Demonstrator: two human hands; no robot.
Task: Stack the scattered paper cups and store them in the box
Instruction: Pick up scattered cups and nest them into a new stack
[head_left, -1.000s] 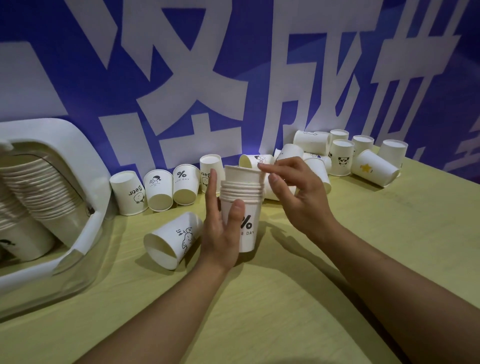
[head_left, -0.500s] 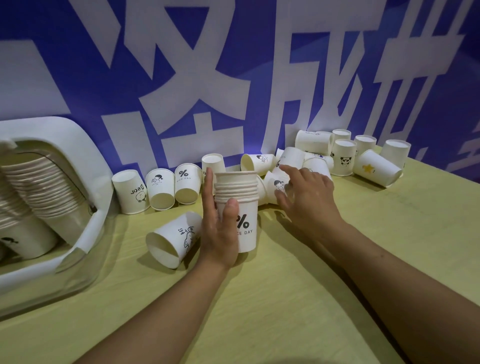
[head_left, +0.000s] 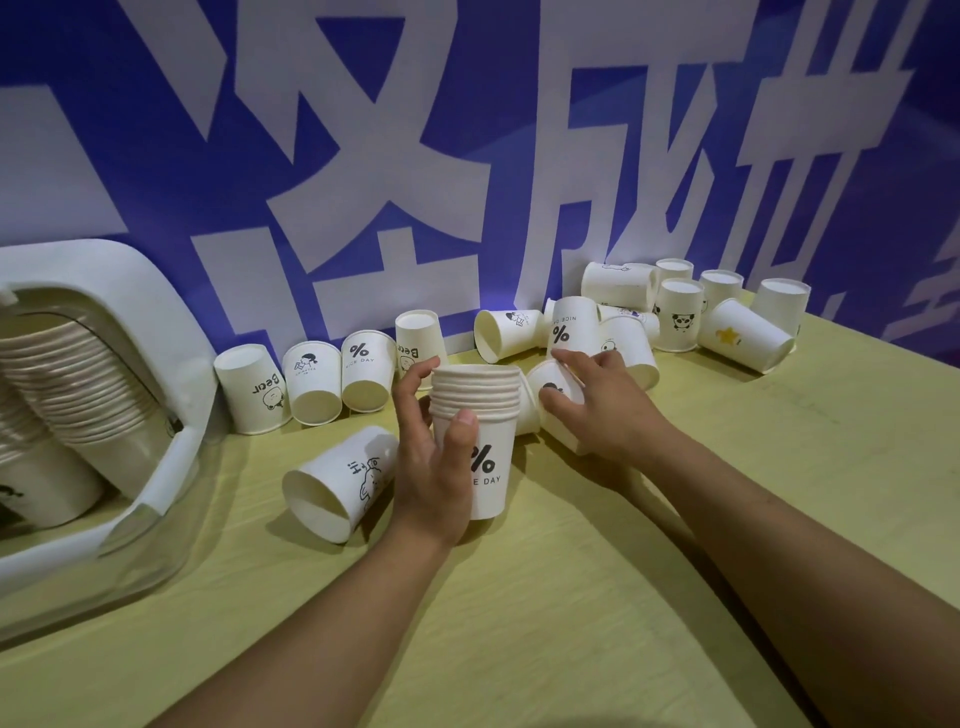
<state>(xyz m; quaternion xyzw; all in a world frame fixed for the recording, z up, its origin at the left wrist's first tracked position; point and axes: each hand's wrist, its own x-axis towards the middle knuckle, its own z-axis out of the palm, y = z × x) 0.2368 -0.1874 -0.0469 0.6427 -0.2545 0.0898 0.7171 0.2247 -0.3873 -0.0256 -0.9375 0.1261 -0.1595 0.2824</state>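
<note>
An upright stack of white paper cups (head_left: 483, 415) stands on the table, its lowest cup printed with "%" and "NICE DAY". My left hand (head_left: 434, 462) grips the stack, thumb in front and fingers behind. Just right of it, my right hand (head_left: 608, 405) curls round a tipped white cup (head_left: 553, 387) lying beside the stack. Another cup with a "Hi" drawing (head_left: 337, 486) lies on its side left of my left hand. The clear storage box (head_left: 171, 457) at the left edge holds long rows of nested cups (head_left: 67, 384).
Several loose cups (head_left: 311, 382) stand or lie along the blue wall banner (head_left: 467, 156), from the box to a cluster at the back right (head_left: 727, 317). The yellow-green table (head_left: 571, 623) stretches toward me between my forearms.
My right hand left the top of the stack, reached down to the right and closed round a tipped cup. My left hand kept hold of the stack, which has shifted slightly.
</note>
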